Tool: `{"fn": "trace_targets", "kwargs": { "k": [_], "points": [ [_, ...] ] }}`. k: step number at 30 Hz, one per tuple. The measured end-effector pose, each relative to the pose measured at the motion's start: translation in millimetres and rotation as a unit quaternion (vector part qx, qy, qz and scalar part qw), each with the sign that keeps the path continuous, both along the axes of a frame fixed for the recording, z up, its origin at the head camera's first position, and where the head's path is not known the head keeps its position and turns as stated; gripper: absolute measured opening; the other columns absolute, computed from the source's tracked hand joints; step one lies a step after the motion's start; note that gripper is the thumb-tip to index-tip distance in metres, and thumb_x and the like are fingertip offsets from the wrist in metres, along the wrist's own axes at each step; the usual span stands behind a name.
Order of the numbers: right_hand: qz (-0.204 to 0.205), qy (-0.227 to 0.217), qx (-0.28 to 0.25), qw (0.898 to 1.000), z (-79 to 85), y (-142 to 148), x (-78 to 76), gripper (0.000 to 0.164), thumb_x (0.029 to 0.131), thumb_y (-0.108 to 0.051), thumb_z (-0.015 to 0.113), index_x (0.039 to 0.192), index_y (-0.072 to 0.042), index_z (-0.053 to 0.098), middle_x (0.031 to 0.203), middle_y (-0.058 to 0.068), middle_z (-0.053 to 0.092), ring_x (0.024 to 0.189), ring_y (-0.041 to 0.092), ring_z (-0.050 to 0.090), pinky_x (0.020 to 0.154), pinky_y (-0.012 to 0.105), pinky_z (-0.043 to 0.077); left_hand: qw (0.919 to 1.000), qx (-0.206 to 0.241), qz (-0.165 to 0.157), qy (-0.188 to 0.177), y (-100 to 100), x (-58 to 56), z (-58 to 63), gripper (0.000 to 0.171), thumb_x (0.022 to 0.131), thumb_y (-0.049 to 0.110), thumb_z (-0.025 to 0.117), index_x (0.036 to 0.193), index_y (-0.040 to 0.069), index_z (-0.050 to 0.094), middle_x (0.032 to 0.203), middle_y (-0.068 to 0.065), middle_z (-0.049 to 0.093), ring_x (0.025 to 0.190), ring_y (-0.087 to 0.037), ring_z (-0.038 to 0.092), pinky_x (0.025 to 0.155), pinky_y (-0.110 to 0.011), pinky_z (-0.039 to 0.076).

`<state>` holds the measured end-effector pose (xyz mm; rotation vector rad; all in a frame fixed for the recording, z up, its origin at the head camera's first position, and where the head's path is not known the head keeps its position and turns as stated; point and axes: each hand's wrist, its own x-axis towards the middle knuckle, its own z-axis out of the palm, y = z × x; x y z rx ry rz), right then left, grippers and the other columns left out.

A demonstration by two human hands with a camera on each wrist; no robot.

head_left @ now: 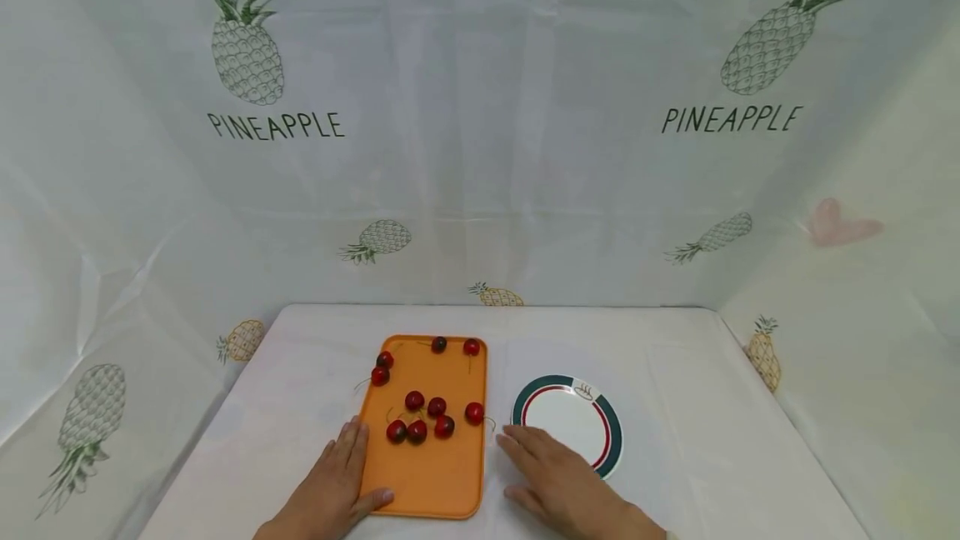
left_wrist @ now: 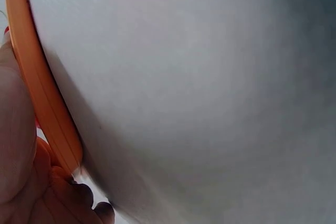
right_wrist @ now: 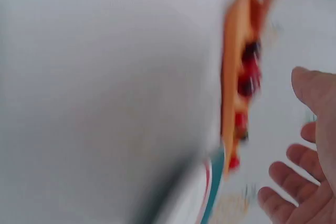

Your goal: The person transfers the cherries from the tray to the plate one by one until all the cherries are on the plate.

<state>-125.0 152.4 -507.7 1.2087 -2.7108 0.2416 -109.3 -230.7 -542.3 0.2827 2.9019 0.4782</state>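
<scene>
While the fingers of the left hand (head_left: 330, 477) are lying along its outer left side, the bright orange, rectangular, round-cornered tray (head_left: 427, 482) is being held near its closer left corner, the thumb reaching over the rim. The left wrist view is showing the smooth orange side wall close beside that hand. The tray is displaying a plain, flat floor with a low raised rim. Its long axis is running away from the person, almost straight, one short end facing the body. It is resting on the white-covered table (head_left: 720, 423), left of the middle. Ten glossy, round, dark-red cherries (head_left: 415, 400), several with thin stems, are lying in it: six near the middle and four toward the far end, two of these by the left rim. The right hand (head_left: 555, 473) is holding nothing, its fingers loosely extended between tray and plate. Partly behind that hand, a round white plate (head_left: 566, 419) with a green rim band and a red inner ring is lying right of the tray. Beyond, a pale sheet printed with pineapples (head_left: 480, 123) is hanging.
</scene>
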Motion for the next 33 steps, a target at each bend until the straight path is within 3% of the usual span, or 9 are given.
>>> {"fn": "trace_targets", "kwargs": {
  "k": [2, 4, 9, 14, 20, 24, 28, 33],
  "points": [
    [-0.054, 0.031, -0.050, 0.997, 4.1, 14.2, -8.1, 0.065, 0.099, -0.042, 0.073, 0.153, -0.012, 0.054, 0.151, 0.007, 0.058, 0.134, 0.024, 0.059, 0.106, 0.042, 0.054, 1.0000, 0.006, 0.001, -0.003, 0.5, 1.3, -0.3, 0.116, 0.092, 0.077, 0.057, 0.161, -0.011, 0.026, 0.169, -0.032, 0.022, 0.157, -0.049, 0.025, 0.123, -0.067, 0.024],
    [-0.113, 0.016, -0.093, 0.989, 8.2, 29.5, -16.5, 0.068, 0.094, -0.036, 0.079, 0.152, -0.010, 0.055, 0.150, 0.010, 0.058, 0.134, 0.028, 0.059, 0.106, 0.046, 0.053, 0.9999, 0.014, 0.000, -0.006, 0.9, 2.7, -0.5, 0.115, 0.093, 0.075, 0.058, 0.160, -0.012, 0.026, 0.169, -0.033, 0.022, 0.157, -0.050, 0.024, 0.123, -0.068, 0.024],
    [-0.234, -0.124, -0.159, 0.951, 18.1, 70.3, -36.6, 0.072, 0.096, -0.031, 0.078, 0.158, -0.009, 0.047, 0.157, 0.020, 0.050, 0.141, 0.043, 0.052, 0.110, 0.062, 0.046, 0.9996, 0.026, -0.005, -0.010, 2.0, 4.5, -1.0, 0.111, 0.095, 0.071, 0.059, 0.159, -0.013, 0.026, 0.168, -0.035, 0.021, 0.156, -0.053, 0.023, 0.122, -0.069, 0.024],
    [-0.311, -0.222, -0.184, 0.906, 19.7, 104.7, -50.4, 0.078, 0.096, -0.027, 0.077, 0.162, -0.008, 0.039, 0.156, 0.029, 0.048, 0.127, 0.044, 0.063, 0.095, 0.059, 0.056, 0.9994, 0.031, -0.007, -0.012, 2.5, 5.4, -1.3, 0.110, 0.096, 0.069, 0.059, 0.159, -0.014, 0.025, 0.169, -0.035, 0.020, 0.156, -0.053, 0.023, 0.122, -0.069, 0.024],
    [-0.344, -0.322, -0.244, 0.848, 15.8, 127.0, -56.8, 0.086, 0.091, -0.016, 0.081, 0.163, -0.007, 0.034, 0.147, 0.038, 0.052, 0.090, 0.028, 0.075, 0.072, 0.040, 0.062, 0.9996, 0.025, -0.009, 0.003, 2.4, 6.5, -1.8, 0.109, 0.096, 0.069, 0.061, 0.158, -0.015, 0.028, 0.168, -0.036, 0.022, 0.156, -0.053, 0.024, 0.121, -0.069, 0.025],
    [-0.344, -0.374, -0.285, 0.813, 12.2, 132.5, -57.9, 0.086, 0.090, -0.013, 0.082, 0.162, -0.005, 0.036, 0.135, 0.038, 0.060, 0.082, 0.023, 0.073, 0.069, 0.040, 0.063, 0.9998, 0.019, -0.003, 0.004, 2.7, 5.5, -2.9, 0.111, 0.094, 0.071, 0.060, 0.158, -0.014, 0.029, 0.168, -0.035, 0.022, 0.156, -0.051, 0.025, 0.122, -0.068, 0.025],
    [-0.334, -0.407, -0.314, 0.790, 9.0, 135.4, -59.5, 0.083, 0.091, -0.009, 0.080, 0.161, -0.003, 0.036, 0.116, 0.026, 0.070, 0.083, 0.025, 0.073, 0.069, 0.043, 0.063, 0.9999, 0.016, 0.000, 0.001, 3.4, 4.9, -3.0, 0.112, 0.094, 0.073, 0.060, 0.158, -0.013, 0.029, 0.168, -0.034, 0.023, 0.157, -0.051, 0.025, 0.122, -0.068, 0.024],
    [-0.329, -0.431, -0.320, 0.777, 3.9, 136.9, -63.6, 0.081, 0.092, -0.005, 0.078, 0.161, -0.002, 0.036, 0.099, 0.014, 0.073, 0.079, 0.023, 0.070, 0.067, 0.042, 0.063, 0.9999, 0.013, -0.001, 0.002, 4.2, 5.0, -2.7, 0.112, 0.094, 0.074, 0.058, 0.159, -0.012, 0.029, 0.168, -0.034, 0.023, 0.157, -0.050, 0.025, 0.123, -0.066, 0.024]
  ]
}}
